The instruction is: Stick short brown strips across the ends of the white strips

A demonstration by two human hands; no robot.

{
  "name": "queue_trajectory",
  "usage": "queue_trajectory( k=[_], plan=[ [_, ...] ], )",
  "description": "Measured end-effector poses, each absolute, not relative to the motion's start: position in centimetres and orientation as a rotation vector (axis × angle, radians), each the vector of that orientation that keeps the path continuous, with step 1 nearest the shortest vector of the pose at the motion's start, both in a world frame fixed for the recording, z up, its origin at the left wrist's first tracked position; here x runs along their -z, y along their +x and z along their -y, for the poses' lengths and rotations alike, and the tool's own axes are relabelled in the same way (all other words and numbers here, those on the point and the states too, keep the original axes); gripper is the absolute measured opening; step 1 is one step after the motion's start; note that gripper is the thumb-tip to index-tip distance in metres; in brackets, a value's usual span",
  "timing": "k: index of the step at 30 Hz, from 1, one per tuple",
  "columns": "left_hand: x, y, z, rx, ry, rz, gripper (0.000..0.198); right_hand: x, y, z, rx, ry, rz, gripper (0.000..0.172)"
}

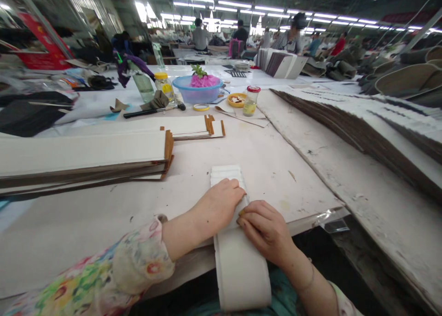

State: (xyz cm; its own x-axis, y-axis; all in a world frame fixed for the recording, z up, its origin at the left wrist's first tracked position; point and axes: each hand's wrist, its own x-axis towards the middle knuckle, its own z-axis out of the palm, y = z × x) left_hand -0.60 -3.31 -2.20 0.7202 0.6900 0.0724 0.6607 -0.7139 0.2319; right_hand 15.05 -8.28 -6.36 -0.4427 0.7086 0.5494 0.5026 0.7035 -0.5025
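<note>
A stack of long white strips (241, 265) lies across the near table edge and hangs down toward me. My left hand (219, 205) rests on top of the stack with fingers curled down, pressing it. My right hand (265, 228) grips the stack's right side, fingers bent against the edge. The far end of the strips (226, 172) shows beyond my left hand on the worktable (269, 169).
A thick pile of white-and-brown boards (83, 162) lies at the left, a thinner one (193, 125) behind. A long fanned row of boards (380, 127) runs along the right. A blue basin (197, 93), jars, a brush and tape sit farther back. People work in the distance.
</note>
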Motion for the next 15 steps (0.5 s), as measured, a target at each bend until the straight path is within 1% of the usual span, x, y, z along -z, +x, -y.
queue_trajectory(
  k=[6,9,11,15],
  plan=[
    [1.5,-0.1,4.4,-0.05,2.878,-1.051,0.011,6.5,14.9,8.4,-0.351,-0.942,2.148,0.009],
    [1.7,0.0,4.6,-0.009,2.948,-1.027,0.012,6.3,14.8,8.4,-0.333,-0.942,2.137,0.01],
    [2.0,-0.3,4.5,-0.064,2.923,-1.021,0.015,6.1,14.8,8.4,-0.324,-0.946,2.13,0.01],
    [2.7,-1.7,4.1,-0.295,2.716,-1.084,0.019,5.9,14.8,8.3,-0.323,-0.966,2.127,0.011]
  ],
)
